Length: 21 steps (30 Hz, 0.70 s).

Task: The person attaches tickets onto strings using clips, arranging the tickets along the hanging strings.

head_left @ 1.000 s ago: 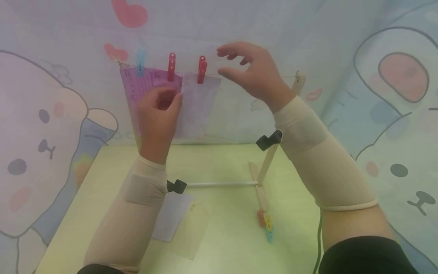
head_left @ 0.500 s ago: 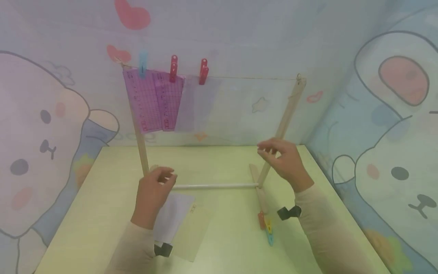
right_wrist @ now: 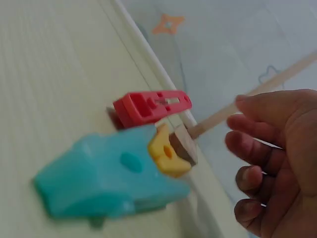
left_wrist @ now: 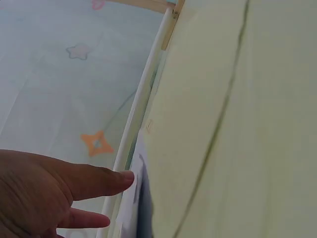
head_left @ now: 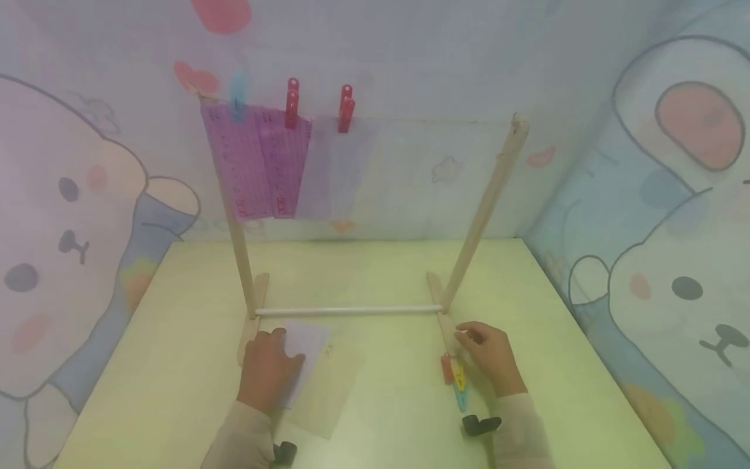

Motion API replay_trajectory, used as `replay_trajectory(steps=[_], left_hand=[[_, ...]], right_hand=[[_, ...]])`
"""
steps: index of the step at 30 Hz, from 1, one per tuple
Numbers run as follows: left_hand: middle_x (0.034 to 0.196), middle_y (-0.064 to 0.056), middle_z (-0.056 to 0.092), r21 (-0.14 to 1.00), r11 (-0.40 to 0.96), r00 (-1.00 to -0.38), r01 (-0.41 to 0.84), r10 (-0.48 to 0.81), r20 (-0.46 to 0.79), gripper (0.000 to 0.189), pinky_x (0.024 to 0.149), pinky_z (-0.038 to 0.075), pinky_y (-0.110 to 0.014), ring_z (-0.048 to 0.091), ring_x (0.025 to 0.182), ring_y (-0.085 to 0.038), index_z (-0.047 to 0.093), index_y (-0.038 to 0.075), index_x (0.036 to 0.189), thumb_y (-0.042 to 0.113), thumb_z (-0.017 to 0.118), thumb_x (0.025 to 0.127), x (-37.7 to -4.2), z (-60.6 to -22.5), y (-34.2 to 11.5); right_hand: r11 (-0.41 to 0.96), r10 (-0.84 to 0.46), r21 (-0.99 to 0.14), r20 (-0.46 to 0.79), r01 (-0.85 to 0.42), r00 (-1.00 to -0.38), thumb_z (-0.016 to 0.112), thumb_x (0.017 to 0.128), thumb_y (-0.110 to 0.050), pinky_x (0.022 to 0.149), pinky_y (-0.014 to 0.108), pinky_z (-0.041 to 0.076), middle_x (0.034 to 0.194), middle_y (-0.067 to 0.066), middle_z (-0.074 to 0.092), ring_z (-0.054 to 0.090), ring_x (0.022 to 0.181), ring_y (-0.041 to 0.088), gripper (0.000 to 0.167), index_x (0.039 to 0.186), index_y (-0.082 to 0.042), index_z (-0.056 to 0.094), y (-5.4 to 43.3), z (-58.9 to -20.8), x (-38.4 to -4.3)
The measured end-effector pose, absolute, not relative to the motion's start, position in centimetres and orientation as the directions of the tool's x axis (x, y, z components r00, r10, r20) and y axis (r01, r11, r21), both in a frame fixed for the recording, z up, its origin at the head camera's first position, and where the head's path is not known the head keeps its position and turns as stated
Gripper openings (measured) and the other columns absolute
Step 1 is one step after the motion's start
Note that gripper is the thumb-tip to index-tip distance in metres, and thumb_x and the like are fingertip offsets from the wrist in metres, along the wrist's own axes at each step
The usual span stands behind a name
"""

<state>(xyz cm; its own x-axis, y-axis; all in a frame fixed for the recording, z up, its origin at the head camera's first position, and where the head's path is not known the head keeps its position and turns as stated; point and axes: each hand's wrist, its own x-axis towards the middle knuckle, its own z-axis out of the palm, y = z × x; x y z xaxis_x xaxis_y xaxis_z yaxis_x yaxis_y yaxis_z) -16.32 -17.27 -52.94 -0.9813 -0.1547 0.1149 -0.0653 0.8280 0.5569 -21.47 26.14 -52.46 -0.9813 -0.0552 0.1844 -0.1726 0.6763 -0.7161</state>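
Pale green desk (head_left: 176,365): the left hand (head_left: 266,368) rests flat, fingers relaxed, on a white sheet (head_left: 305,355); the right hand (head_left: 489,355), loosely curled and holding nothing, hovers beside three clothespins (head_left: 456,381). Behind, pink sheets (head_left: 258,163) hang from the wooden rack (head_left: 486,208).

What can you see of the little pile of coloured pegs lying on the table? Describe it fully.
The pile of pegs lies on the green table at the near end of the rack's right wooden foot. It holds three plastic pegs: a red one, a yellow one and a turquoise one, bunched together. The right hand hovers beside them, fingers loosely curled, not visibly gripping any.
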Motion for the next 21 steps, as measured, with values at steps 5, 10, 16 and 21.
replay_trajectory(steps=[5,10,16,21], left_hand=[[0.107,-0.029,0.058,0.555,0.83,-0.982,-0.045,-0.138,0.128,0.061,0.076,0.046,-0.054,0.055,0.091,-0.044,0.061,-0.009,0.128,0.026,0.081,0.083,-16.2,-53.6,-16.8],[0.104,-0.03,0.059,0.572,0.818,-0.984,-0.051,-0.139,0.111,0.065,0.076,0.048,-0.057,0.057,0.09,-0.045,0.056,-0.009,0.134,0.024,0.079,0.084,-16.3,-53.8,-17.0],[0.115,-0.037,0.064,0.624,0.775,-0.987,-0.096,-0.157,0.043,0.075,0.088,0.052,-0.061,0.064,0.103,-0.052,0.044,-0.012,0.143,0.025,0.079,0.087,-16.5,-53.9,-17.4],[0.121,-0.038,0.064,0.65,0.752,-0.989,-0.104,-0.15,0.016,0.083,0.091,0.052,-0.061,0.067,0.106,-0.051,0.035,-0.011,0.149,0.024,0.078,0.087,-16.3,-53.9,-17.4]], right_hand=[[0.644,-0.106,-0.752,0.091,-0.138,-0.99,0.077,0.095,-0.028,0.086,0.04,0.054,0.097,0.0,0.076,0.068,0.09,0.018,0.022,0.114,-0.016,0.078,27.7,-54.5,-21.0],[0.608,-0.141,-0.79,-0.005,-0.083,-0.99,0.08,0.091,-0.041,0.09,0.044,0.054,0.102,-0.003,0.075,0.067,0.096,0.019,0.027,0.111,-0.023,0.078,27.4,-54.4,-20.8],[0.67,-0.158,-0.728,0.051,-0.145,-0.986,0.083,0.089,-0.041,0.086,0.041,0.054,0.092,-0.005,0.074,0.066,0.086,0.015,0.03,0.106,-0.017,0.078,26.0,-53.6,-20.6],[0.742,-0.18,-0.656,0.009,-0.142,-0.984,0.086,0.084,-0.041,0.085,0.042,0.053,0.092,-0.009,0.072,0.064,0.086,0.013,0.029,0.104,-0.021,0.079,24.8,-53.6,-20.0]])
